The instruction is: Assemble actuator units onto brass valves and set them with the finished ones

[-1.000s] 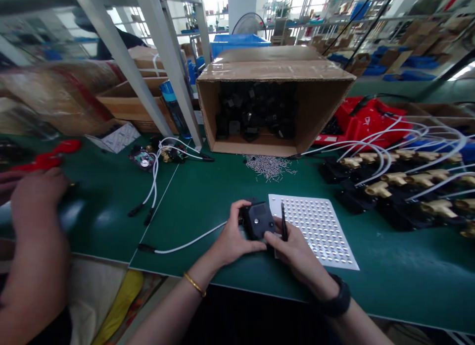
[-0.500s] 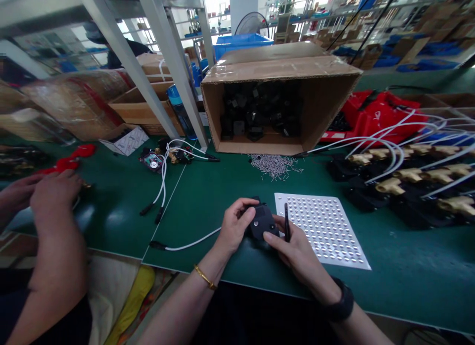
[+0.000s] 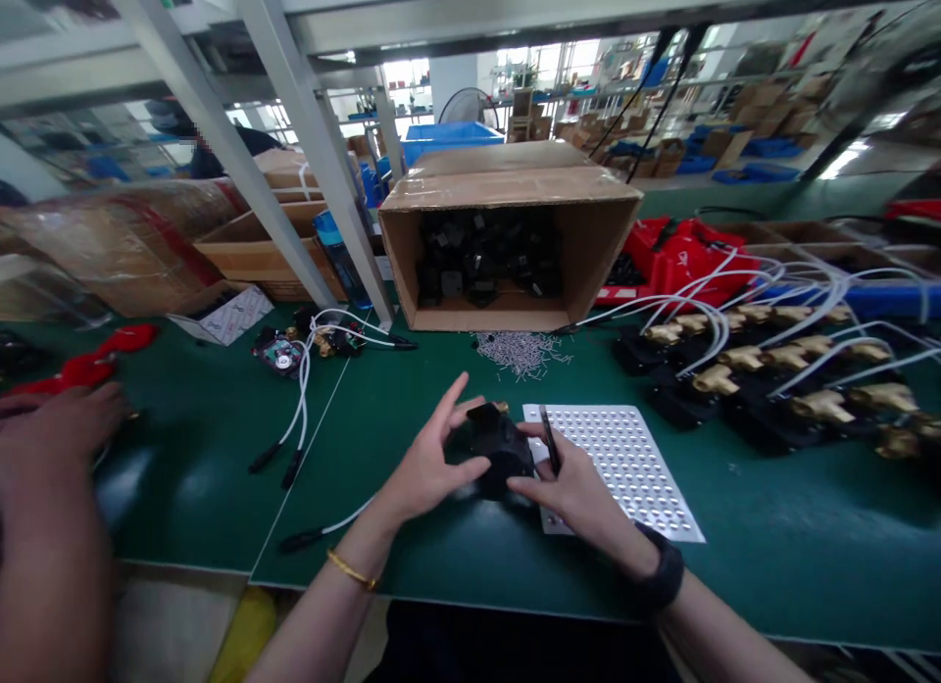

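A black plastic valve actuator housing (image 3: pixel 503 458) is held between my two hands above the green table, with a bit of brass showing at its top. My left hand (image 3: pixel 430 458) grips its left side: the thumb lies on the near edge, the index finger is raised, and other fingers go behind it. On the right edge, my right hand (image 3: pixel 569 482) pinches the housing between thumb and fingers. A thin black tool (image 3: pixel 550 440), perhaps tweezers, sticks up from that same hand. Beneath the right hand lies a white sheet (image 3: pixel 618 458) with rows of small silvery round pieces.
A cardboard box (image 3: pixel 507 188) on its side holds black parts. Before it lies a pile of small screws (image 3: pixel 519 353). Brass-fitted units (image 3: pixel 724 377) with white cables stand right. A co-worker's hand (image 3: pixel 66 428) is at left near red parts. A metal shelf post (image 3: pixel 313 144) rises at left.
The housing has tilted, so its face with the screw no longer shows and brass appears on top. My left hand has loosened, raising its index finger. The camera view has shifted.
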Motion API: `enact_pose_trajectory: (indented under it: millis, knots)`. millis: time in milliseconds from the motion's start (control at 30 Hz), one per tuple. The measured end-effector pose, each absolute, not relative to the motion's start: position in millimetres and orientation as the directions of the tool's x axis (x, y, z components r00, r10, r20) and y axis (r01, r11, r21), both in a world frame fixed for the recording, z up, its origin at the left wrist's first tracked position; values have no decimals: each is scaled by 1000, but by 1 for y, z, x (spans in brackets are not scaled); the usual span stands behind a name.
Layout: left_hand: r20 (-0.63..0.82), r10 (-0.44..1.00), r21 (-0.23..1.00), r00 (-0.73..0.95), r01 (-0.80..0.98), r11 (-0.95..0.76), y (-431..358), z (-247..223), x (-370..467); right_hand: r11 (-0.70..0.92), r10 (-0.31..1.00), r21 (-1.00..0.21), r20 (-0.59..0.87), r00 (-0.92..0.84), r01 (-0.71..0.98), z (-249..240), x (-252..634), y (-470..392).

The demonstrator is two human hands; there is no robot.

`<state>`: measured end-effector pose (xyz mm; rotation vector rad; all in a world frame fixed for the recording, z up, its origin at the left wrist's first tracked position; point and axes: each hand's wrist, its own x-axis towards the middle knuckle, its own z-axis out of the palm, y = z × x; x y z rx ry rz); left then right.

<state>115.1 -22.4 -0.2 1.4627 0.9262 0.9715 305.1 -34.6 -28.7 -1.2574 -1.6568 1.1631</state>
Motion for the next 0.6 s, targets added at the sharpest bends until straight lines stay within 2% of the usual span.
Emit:
enact_pose_trajectory:
  millis: [33,67,133,200,233,300,367,467,533,600]
  knots:
    - [131,930,983,344,79,-168,-20,6,111,271,949,-865,166,-267,422,-30,310,-26]
    - [184,935,969,302,104,-224,-17,10,106,424,902,-732,292,-317,533,-32,316,-18]
    - [252,958,954,136,129,-269,-8,12,97,649,756,-394,425,-498,651,-38,324,-7]
    - [235,972,954,-32,198,-224,5,9,89,765,620,-107,390,-681,635,-44,330,-4]
    - [213,975,949,-70,254,-189,12,7,85,802,561,-11,357,-747,597,-46,333,-7]
    - [207,978,895,-10,406,-185,30,5,81,843,487,81,305,-819,532,-48,336,-19]
    - [233,963,808,136,524,-269,51,6,83,848,495,45,286,-820,528,-48,341,-34]
    - [228,909,715,348,574,-399,85,8,98,790,612,-207,340,-714,578,-46,352,-42]
    - [172,862,694,477,562,-449,107,5,112,621,784,-433,374,-496,654,-42,358,-28]
    - [102,812,676,575,559,-480,125,-4,126,344,935,-591,284,-211,730,-39,362,1]
